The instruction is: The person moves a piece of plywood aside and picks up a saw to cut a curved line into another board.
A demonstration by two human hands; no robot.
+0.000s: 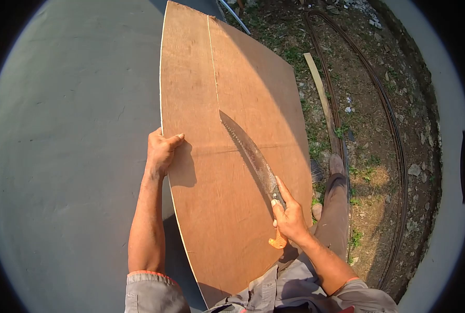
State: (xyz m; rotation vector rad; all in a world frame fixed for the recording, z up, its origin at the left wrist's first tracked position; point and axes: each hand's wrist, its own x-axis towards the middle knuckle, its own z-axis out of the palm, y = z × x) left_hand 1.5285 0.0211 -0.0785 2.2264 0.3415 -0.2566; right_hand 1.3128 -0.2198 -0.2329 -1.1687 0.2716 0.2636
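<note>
A large plywood sheet (253,115) spans the middle of the head view, partly in shadow at its upper right. My left hand (163,151) grips its left edge, thumb on the top face and the other fingers hidden beneath. In my right hand (291,215) is a curved handsaw (250,154), held by its orange handle (278,241) with the index finger stretched along the blade's base. The blade slants up and left, its tip at the lower end of a thin pale cut line (212,57) running down from the sheet's far edge.
A smooth grey surface (81,130) lies left of the sheet. On the dirt ground at right are a narrow wooden strip (320,88) and long bent metal rods (383,99). A grey wall (454,94) borders the ground. My leg (332,214) stands beside the sheet.
</note>
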